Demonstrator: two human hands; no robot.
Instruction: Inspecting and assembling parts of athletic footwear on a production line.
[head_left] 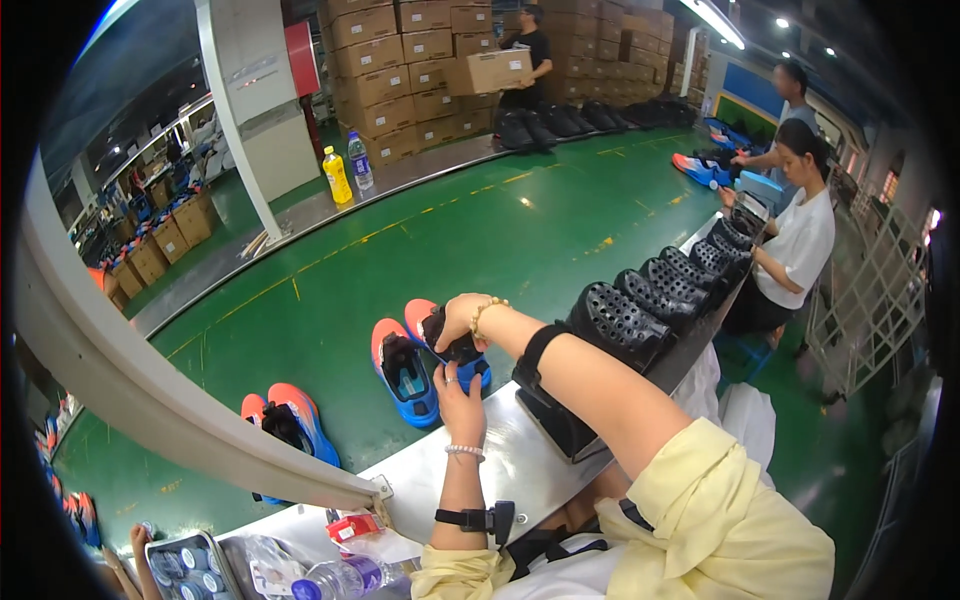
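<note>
The handled shoe [464,351] points away, axis slanting left.

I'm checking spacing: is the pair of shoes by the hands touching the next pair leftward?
Apart: the head view shows green surface between the handled pair of shoes and the next pair.

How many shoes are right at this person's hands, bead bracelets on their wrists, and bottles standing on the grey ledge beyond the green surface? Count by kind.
Orange-and-blue shoes at the left hand and right hand: 2
Bead bracelets: 2
Standing bottles: 2
Total: 6
</note>
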